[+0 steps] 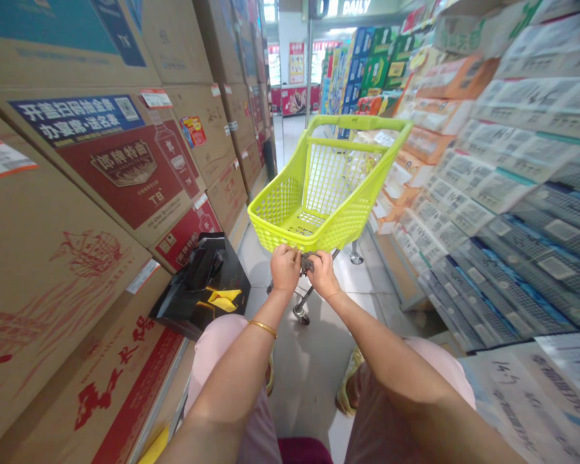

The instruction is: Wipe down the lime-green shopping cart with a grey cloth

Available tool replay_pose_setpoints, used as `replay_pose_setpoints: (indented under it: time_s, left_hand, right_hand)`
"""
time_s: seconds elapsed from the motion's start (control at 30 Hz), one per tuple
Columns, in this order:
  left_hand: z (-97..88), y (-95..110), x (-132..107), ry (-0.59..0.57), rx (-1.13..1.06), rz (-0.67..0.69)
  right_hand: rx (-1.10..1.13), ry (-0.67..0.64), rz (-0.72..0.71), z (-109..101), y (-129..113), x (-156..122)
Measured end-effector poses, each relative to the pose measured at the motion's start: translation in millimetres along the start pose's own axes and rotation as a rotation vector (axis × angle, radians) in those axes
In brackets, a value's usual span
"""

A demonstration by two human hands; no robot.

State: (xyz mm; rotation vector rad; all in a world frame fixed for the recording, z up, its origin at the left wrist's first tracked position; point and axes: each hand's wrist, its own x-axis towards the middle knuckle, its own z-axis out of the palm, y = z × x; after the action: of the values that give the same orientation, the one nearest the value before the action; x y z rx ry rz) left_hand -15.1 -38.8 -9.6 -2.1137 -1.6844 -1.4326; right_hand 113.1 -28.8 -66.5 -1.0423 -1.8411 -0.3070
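A lime-green plastic shopping cart (283, 225) stands in front of me, its basket end toward me. Just under the basket's near rim, my left hand (285, 270) and my right hand (323, 276) are close together, with fingers curled in. Between them is a small dark grey-brown crumpled clump (308, 263), which looks like a dirty rag; its exact kind is hard to make out. The fingers of both hands press on it, right beside the basket's lower edge. Below them, a caster wheel (301, 314) of the cart rests on the tiled floor.
Tall stacks of cardboard cartons (125, 167) line the left side. A black gift bag (207, 283) with yellow ribbon leans there. Stacked packs (507, 187) crowd the right side along a low shelf edge. The aisle (290, 138) continues behind the cart.
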Motion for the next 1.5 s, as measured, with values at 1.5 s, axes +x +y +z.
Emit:
replay_pose_setpoints:
  time_s: [1.5]
  left_hand:
    - [0.6, 51.9, 33.1, -0.044, 0.083, 0.122]
  right_hand:
    - [0.088, 0.37, 0.223, -46.2, -9.1, 71.6]
